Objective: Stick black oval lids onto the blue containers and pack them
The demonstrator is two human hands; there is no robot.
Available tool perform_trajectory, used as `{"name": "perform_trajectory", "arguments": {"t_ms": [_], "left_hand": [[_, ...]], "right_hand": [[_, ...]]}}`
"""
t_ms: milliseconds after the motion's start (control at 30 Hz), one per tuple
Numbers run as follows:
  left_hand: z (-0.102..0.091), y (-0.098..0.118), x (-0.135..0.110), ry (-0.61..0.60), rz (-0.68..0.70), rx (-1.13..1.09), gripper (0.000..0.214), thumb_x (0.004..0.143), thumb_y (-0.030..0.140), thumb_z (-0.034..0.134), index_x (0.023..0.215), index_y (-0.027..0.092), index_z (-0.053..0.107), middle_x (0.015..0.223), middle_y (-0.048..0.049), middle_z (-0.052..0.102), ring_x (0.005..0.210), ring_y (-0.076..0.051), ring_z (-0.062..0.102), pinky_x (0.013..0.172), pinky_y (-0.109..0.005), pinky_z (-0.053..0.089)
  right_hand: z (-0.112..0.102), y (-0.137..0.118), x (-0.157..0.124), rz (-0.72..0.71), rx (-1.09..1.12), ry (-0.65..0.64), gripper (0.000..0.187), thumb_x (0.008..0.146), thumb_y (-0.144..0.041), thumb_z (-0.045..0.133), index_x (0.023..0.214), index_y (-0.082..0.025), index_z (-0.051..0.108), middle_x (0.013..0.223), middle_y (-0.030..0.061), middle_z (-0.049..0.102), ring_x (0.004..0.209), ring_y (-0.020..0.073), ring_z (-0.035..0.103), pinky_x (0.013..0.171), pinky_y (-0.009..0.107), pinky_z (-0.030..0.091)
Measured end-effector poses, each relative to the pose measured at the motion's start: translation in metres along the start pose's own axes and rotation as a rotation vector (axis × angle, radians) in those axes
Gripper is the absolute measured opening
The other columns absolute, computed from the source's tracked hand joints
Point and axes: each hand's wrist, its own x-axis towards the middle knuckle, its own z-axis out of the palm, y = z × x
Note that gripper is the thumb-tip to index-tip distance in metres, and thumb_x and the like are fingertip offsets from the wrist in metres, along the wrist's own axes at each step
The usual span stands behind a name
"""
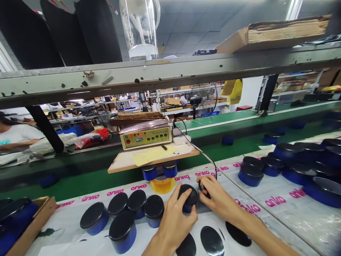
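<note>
My left hand (176, 213) is wrapped round a small blue cylinder with a black top (188, 195) standing on the white printed sheet (266, 192). Right beside it, my right hand (217, 197) pinches a small black plug or connector (203, 188) on a black cable (197, 149) against the cylinder's side. The cable runs back to a beige tester box with red and green lights (145, 137). Several more blue cylinders (128, 213) stand to the left of my left hand. Flat black discs (211, 240) lie near my wrists.
The tester sits on a wooden board (128, 165) propped on two blue cylinders and a yellow tape roll (162, 185). Many blue cylinders (293, 163) crowd the right side. A green conveyor (239, 145) runs behind. A cardboard box (34, 224) holds more at the left. Another person (16, 137) sits far left.
</note>
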Motion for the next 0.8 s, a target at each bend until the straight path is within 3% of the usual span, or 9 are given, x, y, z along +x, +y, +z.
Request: {"name": "perform_trajectory", "arguments": {"t_ms": [233,400,500,600,800], "left_hand": [[0.001,-0.003,-0.003,0.087,0.089,0.061,0.049,0.073,0.018,0.054,0.122,0.023,0.057,0.14,-0.0121,0.042,0.125,-0.026,0.046,0.105,-0.038,0.04],[-0.001,0.001,-0.004,0.038,0.048,0.117,0.051,0.075,0.017,0.051,0.126,0.02,0.053,0.141,-0.0134,0.039,0.127,-0.026,0.043,0.105,-0.039,0.039],[-0.003,0.004,-0.004,0.001,0.004,0.133,0.052,0.074,0.017,0.05,0.126,0.02,0.053,0.142,-0.0136,0.038,0.127,-0.026,0.042,0.106,-0.04,0.038],[-0.004,0.006,-0.005,-0.011,-0.018,0.136,0.053,0.075,0.016,0.049,0.127,0.021,0.052,0.144,-0.0133,0.034,0.128,-0.025,0.041,0.106,-0.039,0.037],[-0.004,0.007,-0.005,-0.031,-0.001,0.181,0.054,0.078,0.015,0.043,0.132,0.02,0.046,0.149,-0.013,0.025,0.13,-0.027,0.039,0.105,-0.041,0.038]], "right_hand": [[0.0,-0.001,-0.002,0.046,0.151,0.065,0.004,0.086,-0.025,0.045,0.088,-0.021,0.044,0.094,0.0081,0.055,0.092,0.0219,0.05,0.08,0.038,0.044],[-0.007,-0.01,-0.001,0.149,0.231,-0.024,0.034,0.089,-0.042,0.042,0.113,-0.018,0.045,0.088,0.0061,0.054,0.083,0.0199,0.054,0.079,0.036,0.045],[-0.01,-0.013,0.0,0.282,0.185,0.032,0.035,0.088,-0.051,0.037,0.096,-0.019,0.047,0.084,0.0058,0.055,0.08,0.0211,0.055,0.075,0.036,0.045],[-0.012,-0.013,0.001,0.423,0.076,0.039,0.038,0.086,-0.058,0.033,0.073,-0.023,0.036,0.072,0.0029,0.052,0.068,0.0205,0.053,0.063,0.034,0.042],[-0.012,-0.01,0.001,0.375,0.198,-0.024,0.039,0.087,-0.058,0.031,0.069,-0.024,0.029,0.063,-0.0016,0.047,0.059,0.017,0.049,0.056,0.029,0.037]]}}
